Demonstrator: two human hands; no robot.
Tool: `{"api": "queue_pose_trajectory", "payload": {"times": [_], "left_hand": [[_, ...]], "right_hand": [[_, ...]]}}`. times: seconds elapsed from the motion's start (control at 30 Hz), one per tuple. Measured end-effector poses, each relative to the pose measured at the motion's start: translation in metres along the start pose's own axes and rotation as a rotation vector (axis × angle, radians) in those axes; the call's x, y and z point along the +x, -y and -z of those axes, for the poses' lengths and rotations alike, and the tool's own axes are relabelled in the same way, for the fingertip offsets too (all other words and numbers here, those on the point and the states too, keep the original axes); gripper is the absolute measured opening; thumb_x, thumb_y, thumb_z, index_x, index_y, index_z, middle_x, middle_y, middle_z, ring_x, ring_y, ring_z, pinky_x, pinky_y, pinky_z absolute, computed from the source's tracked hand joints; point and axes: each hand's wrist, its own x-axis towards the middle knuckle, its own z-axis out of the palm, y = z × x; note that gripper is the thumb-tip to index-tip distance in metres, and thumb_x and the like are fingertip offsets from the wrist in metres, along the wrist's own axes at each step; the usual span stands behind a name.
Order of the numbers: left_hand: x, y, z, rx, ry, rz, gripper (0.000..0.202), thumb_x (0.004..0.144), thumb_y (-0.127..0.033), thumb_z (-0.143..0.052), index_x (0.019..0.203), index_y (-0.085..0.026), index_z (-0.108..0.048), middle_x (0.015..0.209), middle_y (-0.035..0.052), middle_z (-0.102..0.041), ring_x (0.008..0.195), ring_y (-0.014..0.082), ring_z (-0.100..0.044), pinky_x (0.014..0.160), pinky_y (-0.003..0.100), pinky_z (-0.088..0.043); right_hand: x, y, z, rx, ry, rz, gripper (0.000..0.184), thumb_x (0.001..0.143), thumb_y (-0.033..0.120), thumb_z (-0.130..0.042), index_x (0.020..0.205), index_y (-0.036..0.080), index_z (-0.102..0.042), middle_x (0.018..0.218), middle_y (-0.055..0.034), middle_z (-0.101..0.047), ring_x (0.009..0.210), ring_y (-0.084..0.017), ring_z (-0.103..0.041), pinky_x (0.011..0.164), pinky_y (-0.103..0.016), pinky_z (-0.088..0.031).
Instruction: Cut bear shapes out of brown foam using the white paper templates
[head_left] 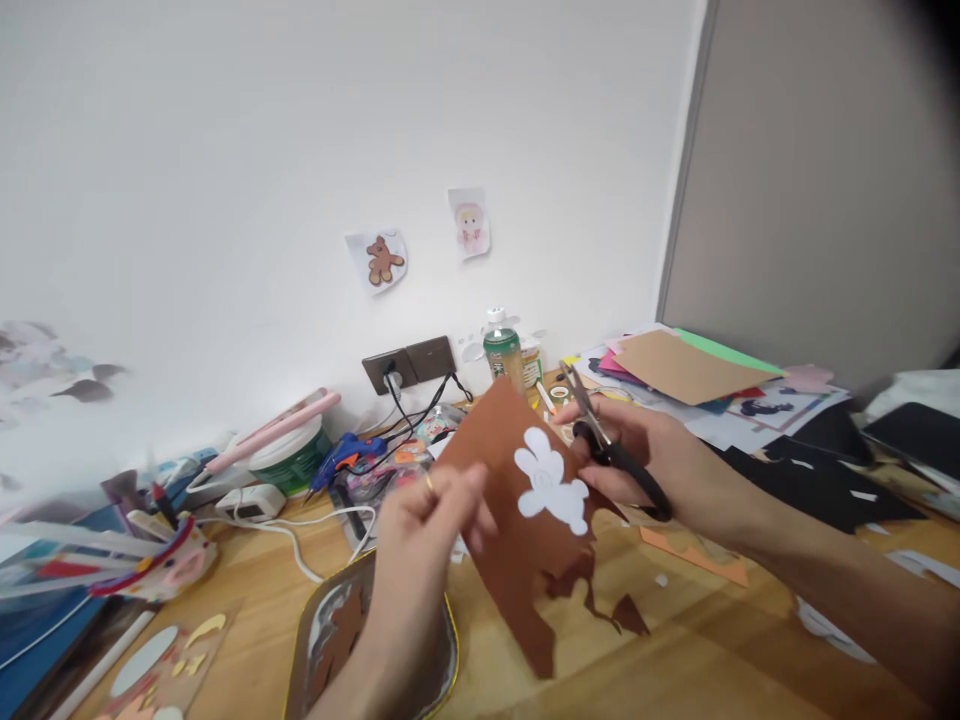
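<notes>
A brown paper sheet [499, 440] with a ragged, cut lower edge is held up at an angle over the table. On its face lies a white bear-shaped paper cutout [551, 480]. My left hand [431, 540], a ring on one finger, has its slightly blurred fingers closed at the sheet's left edge. In my right hand [645, 450] are black-handled scissors [611, 450], their blades pointing up and away from the sheet. The fingers of that hand also touch the sheet's right side. Brown scraps [630, 615] lie below.
A yellow-rimmed tray [456, 640] with brown pieces stands under my left forearm. To the left are a pen holder [180, 560], a blue glue gun [349, 455] and a white cable. A bottle [501, 345] stands behind; coloured paper [682, 365] and black sheets [810, 485] lie right.
</notes>
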Motion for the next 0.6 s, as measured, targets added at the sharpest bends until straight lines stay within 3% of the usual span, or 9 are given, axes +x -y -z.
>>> {"api": "queue_pose_trajectory", "payload": {"times": [0.07,0.1,0.13,0.2,0.23,0.3,0.37,0.47,0.6], "left_hand": [[-0.024,0.002,-0.012,-0.184,0.393,0.344,0.034,0.073,-0.038,-0.063,0.045,-0.018,-0.064,0.045,0.003,-0.06,0.045,0.0131,-0.054,0.051,0.025,-0.043],[-0.033,0.007,-0.02,-0.273,0.54,0.49,0.016,0.066,-0.032,-0.071,0.058,-0.019,-0.071,0.059,0.0055,-0.067,0.058,0.0166,-0.061,0.057,0.026,-0.046],[-0.038,0.013,-0.027,-0.382,0.628,0.569,0.014,0.063,-0.029,-0.074,0.074,-0.019,-0.074,0.07,0.0074,-0.07,0.066,0.0183,-0.064,0.063,0.028,-0.048],[-0.039,0.029,-0.04,-0.588,0.544,0.503,0.027,0.057,-0.037,-0.077,0.078,-0.02,-0.073,0.072,0.0061,-0.068,0.058,0.0168,-0.062,0.056,0.029,-0.049],[-0.034,0.036,-0.045,-0.621,0.489,0.467,0.035,0.051,-0.039,-0.08,0.081,-0.024,-0.072,0.08,0.0033,-0.068,0.066,0.0163,-0.062,0.061,0.027,-0.049],[-0.022,0.042,-0.048,-0.781,0.211,0.309,0.033,0.062,-0.045,-0.073,0.088,-0.025,-0.07,0.091,0.0019,-0.067,0.084,0.0158,-0.06,0.075,0.027,-0.048],[-0.011,0.038,-0.048,-0.914,0.055,0.246,0.024,0.071,-0.039,-0.067,0.09,-0.025,-0.069,0.095,0.0017,-0.067,0.086,0.0161,-0.06,0.074,0.029,-0.049],[-0.004,0.023,-0.05,-0.932,-0.045,0.274,0.016,0.072,-0.029,-0.067,0.085,-0.021,-0.072,0.086,0.0024,-0.07,0.076,0.0146,-0.062,0.062,0.023,-0.05],[-0.002,0.011,-0.054,-0.727,-0.116,0.338,0.01,0.069,-0.023,-0.07,0.07,-0.014,-0.074,0.068,0.0025,-0.07,0.062,0.0102,-0.06,0.057,0.018,-0.046]], "right_hand": [[-0.001,0.002,-0.001,-0.011,-0.128,0.067,0.035,0.07,0.022,-0.069,0.101,0.021,-0.052,0.073,0.0022,-0.058,0.059,-0.012,-0.057,0.053,-0.024,-0.047],[-0.001,0.002,-0.002,-0.012,-0.178,0.091,0.036,0.069,0.023,-0.07,0.101,0.023,-0.053,0.074,0.0027,-0.058,0.061,-0.012,-0.057,0.054,-0.024,-0.047],[-0.002,0.003,-0.003,-0.011,-0.213,0.105,0.037,0.069,0.024,-0.07,0.101,0.024,-0.053,0.075,0.003,-0.058,0.062,-0.012,-0.057,0.055,-0.023,-0.047],[-0.004,0.003,-0.006,-0.015,-0.259,0.112,0.036,0.069,0.025,-0.069,0.102,0.024,-0.055,0.076,0.0029,-0.058,0.063,-0.012,-0.057,0.057,-0.024,-0.048],[-0.005,0.004,-0.008,-0.025,-0.275,0.111,0.035,0.069,0.025,-0.069,0.101,0.024,-0.056,0.076,0.0024,-0.059,0.063,-0.012,-0.057,0.057,-0.024,-0.049],[-0.007,0.005,-0.011,-0.061,-0.28,0.104,0.034,0.068,0.027,-0.069,0.1,0.022,-0.058,0.075,0.0009,-0.06,0.064,-0.014,-0.058,0.059,-0.026,-0.049],[-0.008,0.006,-0.013,-0.104,-0.271,0.097,0.033,0.067,0.029,-0.069,0.097,0.02,-0.06,0.075,-0.001,-0.062,0.068,-0.016,-0.059,0.061,-0.028,-0.05],[-0.008,0.006,-0.016,-0.123,-0.241,0.085,0.034,0.066,0.031,-0.07,0.097,0.018,-0.063,0.076,-0.0025,-0.064,0.068,-0.018,-0.06,0.06,-0.028,-0.05],[-0.007,0.004,-0.014,-0.13,-0.256,0.06,0.033,0.066,0.03,-0.07,0.096,0.018,-0.066,0.067,0.0,-0.061,0.057,-0.015,-0.056,0.051,-0.025,-0.047]]}}
